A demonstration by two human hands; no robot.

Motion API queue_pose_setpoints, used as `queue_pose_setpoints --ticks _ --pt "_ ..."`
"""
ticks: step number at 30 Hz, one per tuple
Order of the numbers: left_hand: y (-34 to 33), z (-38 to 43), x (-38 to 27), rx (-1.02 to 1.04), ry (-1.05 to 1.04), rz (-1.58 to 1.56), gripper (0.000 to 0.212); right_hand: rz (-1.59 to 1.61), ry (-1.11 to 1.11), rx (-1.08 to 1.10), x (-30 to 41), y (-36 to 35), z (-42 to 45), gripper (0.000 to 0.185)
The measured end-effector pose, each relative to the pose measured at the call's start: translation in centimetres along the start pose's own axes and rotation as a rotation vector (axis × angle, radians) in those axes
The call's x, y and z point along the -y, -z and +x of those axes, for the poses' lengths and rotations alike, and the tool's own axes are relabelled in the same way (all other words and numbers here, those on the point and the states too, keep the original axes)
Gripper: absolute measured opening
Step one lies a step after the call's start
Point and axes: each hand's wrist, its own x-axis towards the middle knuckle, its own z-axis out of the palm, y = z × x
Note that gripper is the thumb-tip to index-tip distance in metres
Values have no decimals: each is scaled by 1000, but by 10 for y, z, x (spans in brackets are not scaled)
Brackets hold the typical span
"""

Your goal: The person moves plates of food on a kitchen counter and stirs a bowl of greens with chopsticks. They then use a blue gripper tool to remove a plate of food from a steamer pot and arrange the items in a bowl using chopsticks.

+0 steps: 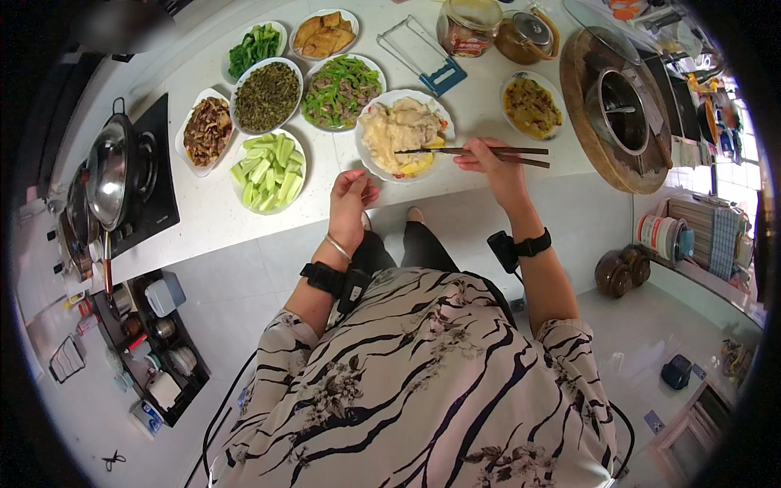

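Note:
My right hand (485, 163) holds a pair of dark wooden chopsticks (512, 151) nearly level. Their tips touch or hover just over pale, coated raw meat slices (390, 135) with egg yolk (418, 163) at the near side. This mix lies in a white scalloped plate (450, 130) close to the counter's front edge. Left of that plate, my left hand (352, 188) hovers by the edge, fingers loosely curled and apart, with nothing visible in it. A plate of cut green vegetable sticks (268, 171) is farther left, and sliced meat with green peppers (341, 90) sits just behind.
On the white counter (329, 160) are dishes of chopped dark greens (267, 96), leafy greens (255, 52), fried slices (324, 35), brown strips (207, 131) and yellowish food (531, 105). A blue-handled rack (442, 76) and glass jar (468, 27) stand behind. A lidded wok (110, 171) is left; a metal pot (617, 113) is right.

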Motion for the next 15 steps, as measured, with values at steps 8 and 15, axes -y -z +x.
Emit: queue_pose_setpoints --ticks 8,15 --pt "8 5 -1 14 -35 -18 11 146 -27 -64 -10 4 2 29" --pt "12 5 -5 23 -45 -15 12 316 -22 -59 0 5 -1 29"
